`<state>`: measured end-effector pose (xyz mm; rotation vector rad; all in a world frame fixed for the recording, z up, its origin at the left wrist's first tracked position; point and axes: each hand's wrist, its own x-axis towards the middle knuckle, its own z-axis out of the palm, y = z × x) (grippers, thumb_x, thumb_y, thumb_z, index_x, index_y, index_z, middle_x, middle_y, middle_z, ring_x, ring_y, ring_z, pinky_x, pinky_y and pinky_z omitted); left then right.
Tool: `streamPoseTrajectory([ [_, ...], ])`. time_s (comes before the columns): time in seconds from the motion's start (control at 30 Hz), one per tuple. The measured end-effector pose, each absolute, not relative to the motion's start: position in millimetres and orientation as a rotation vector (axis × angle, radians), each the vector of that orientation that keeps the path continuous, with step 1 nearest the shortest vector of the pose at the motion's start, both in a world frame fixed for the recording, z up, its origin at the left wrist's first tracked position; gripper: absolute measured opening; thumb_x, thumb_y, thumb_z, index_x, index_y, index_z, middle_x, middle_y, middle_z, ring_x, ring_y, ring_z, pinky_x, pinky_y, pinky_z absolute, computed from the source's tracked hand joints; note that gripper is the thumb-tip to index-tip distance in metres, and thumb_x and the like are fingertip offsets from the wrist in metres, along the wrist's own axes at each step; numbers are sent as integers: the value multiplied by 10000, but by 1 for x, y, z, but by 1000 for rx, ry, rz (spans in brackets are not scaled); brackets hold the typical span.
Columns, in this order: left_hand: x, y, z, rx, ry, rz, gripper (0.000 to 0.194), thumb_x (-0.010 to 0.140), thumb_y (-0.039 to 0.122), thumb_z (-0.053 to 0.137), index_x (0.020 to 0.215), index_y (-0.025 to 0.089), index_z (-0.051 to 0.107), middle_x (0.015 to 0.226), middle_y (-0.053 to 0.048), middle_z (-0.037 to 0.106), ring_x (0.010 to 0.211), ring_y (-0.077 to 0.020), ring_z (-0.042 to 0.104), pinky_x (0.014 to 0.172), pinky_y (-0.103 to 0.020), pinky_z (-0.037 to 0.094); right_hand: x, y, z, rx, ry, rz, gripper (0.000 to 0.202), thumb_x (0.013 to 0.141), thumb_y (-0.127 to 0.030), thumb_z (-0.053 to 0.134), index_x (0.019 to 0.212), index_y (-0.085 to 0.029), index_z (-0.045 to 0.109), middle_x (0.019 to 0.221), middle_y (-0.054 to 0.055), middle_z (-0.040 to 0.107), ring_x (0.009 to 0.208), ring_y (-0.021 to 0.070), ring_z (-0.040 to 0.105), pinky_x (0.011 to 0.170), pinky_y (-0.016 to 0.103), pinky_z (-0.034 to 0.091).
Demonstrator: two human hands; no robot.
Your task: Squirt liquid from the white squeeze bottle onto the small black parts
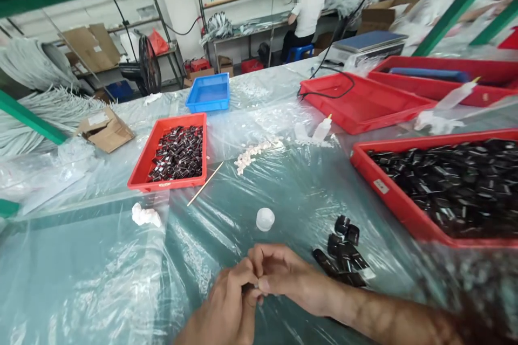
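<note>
My left hand (229,302) and my right hand (283,275) meet low in the middle of the view, fingertips pinched together on one small dark part (250,285), mostly hidden by the fingers. Just right of my right hand lies a small pile of black parts (343,253) on the plastic-covered table (101,275). A small white cap (265,219) stands just beyond my hands. Farther out lie a thin wooden stick (205,183) and a row of small white pieces (253,152).
A red tray (404,215) full of black parts sits at the right; a smaller red tray (140,175) at centre left. Beyond are a blue tray (208,91), more red trays (364,102), glue bottles (322,128), a cardboard box (106,130). A person (305,16) works at a far bench.
</note>
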<state>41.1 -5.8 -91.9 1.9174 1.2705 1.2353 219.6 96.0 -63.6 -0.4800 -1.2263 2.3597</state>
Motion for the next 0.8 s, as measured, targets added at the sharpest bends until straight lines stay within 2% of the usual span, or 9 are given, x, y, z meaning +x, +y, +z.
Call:
streamPoseTrajectory([
  [0.03, 39, -2, -89, 1899, 1276, 1253, 709, 869, 302, 790, 1430, 711, 650, 837, 12, 812, 495, -412, 720, 391, -605, 600, 220, 99, -60, -467, -1267, 2295, 692, 610, -795, 1087, 685, -292, 618, 709, -36, 596, 627, 186, 555, 620, 343, 516],
  [0.1, 36, 5, -81, 1861, 1360, 1284, 693, 848, 352, 813, 1411, 726, 657, 900, -10, 848, 585, -462, 782, 444, -645, 648, 226, 110, -47, -454, -1367, 2149, 538, 652, -657, 1141, 732, -314, 734, 739, -27, 662, 695, 199, 596, 692, 351, 529],
  [0.2, 30, 18, -71, 1829, 1558, 1306, 434, 852, 458, 827, 1234, 643, 736, 809, -3, 824, 562, -432, 769, 483, -606, 654, 245, 136, -23, -432, -1507, 1942, 375, 701, -463, 1178, 823, -298, 863, 807, 7, 767, 774, 212, 665, 783, 366, 551],
  [0.27, 24, 26, -67, 1784, 1694, 1315, 166, 866, 523, 813, 1019, 532, 747, 652, 36, 717, 458, -356, 688, 442, -503, 586, 260, 162, -11, -451, -1527, 1819, 420, 779, -541, 1139, 828, -259, 831, 804, 11, 771, 725, 191, 656, 768, 361, 553],
  [0.3, 21, 30, -66, 1765, 1756, 1313, 122, 870, 533, 810, 933, 479, 720, 603, 55, 665, 426, -322, 655, 426, -453, 547, 268, 177, -8, -482, -1511, 1752, 478, 828, -618, 1097, 829, -249, 792, 791, 2, 754, 701, 176, 640, 756, 352, 548],
  [0.37, 14, 36, -65, 1720, 1862, 1300, 171, 883, 498, 800, 858, 412, 654, 559, 93, 594, 401, -273, 615, 427, -384, 502, 284, 212, -10, -579, -1455, 1604, 567, 915, -733, 1003, 857, -245, 719, 760, -28, 707, 701, 153, 623, 760, 328, 535],
  [0.43, 5, 39, -61, 1689, 1949, 1283, 181, 889, 448, 780, 860, 389, 611, 550, 122, 574, 403, -244, 599, 452, -352, 497, 300, 247, -21, -694, -1408, 1468, 585, 948, -748, 975, 898, -241, 688, 753, -61, 667, 724, 130, 616, 778, 298, 521],
  [0.63, -24, 47, -36, 1705, 2278, 1086, 244, 853, 408, 744, 888, 368, 506, 554, 146, 582, 425, -219, 604, 551, -352, 554, 331, 307, -74, -967, -1437, 1279, 412, 1155, -521, 862, 970, -180, 725, 869, -55, 678, 739, 115, 635, 726, 264, 585],
  [0.8, -50, 75, -10, 1879, 2418, 874, 189, 984, 410, 608, 943, 369, 428, 609, 135, 570, 488, -249, 690, 610, -360, 588, 326, 329, -97, -1041, -1460, 1242, 369, 1168, -494, 856, 1002, -183, 748, 888, -41, 721, 730, 118, 650, 729, 278, 619],
])
